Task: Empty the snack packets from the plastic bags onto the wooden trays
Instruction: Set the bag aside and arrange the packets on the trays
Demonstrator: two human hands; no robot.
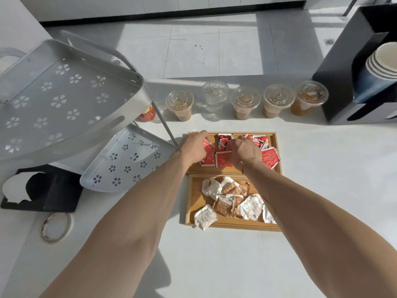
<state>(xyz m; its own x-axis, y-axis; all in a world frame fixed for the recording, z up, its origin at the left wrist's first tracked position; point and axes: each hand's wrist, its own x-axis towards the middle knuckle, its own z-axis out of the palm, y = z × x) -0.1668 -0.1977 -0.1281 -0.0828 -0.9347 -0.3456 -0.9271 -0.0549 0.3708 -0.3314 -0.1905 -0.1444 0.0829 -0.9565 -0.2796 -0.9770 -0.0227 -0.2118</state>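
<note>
Head view: red snack packets [223, 159] are being handled on the far wooden tray [277, 151], with the left hand [194, 147] and right hand [243, 152] curled over them; actual pinching cannot be confirmed. Brown-and-white packets [229, 201] are lying on the near wooden tray [191, 203]. One packet [205, 216] is overhanging the near tray's front rim and is likely to be swept off by a forearm.

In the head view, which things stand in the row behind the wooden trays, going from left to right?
Red can → cup of brown drink → clear cup → second brown drink cup → third brown drink cup → cup of amber drink → black holder with stacked paper cups.
</note>
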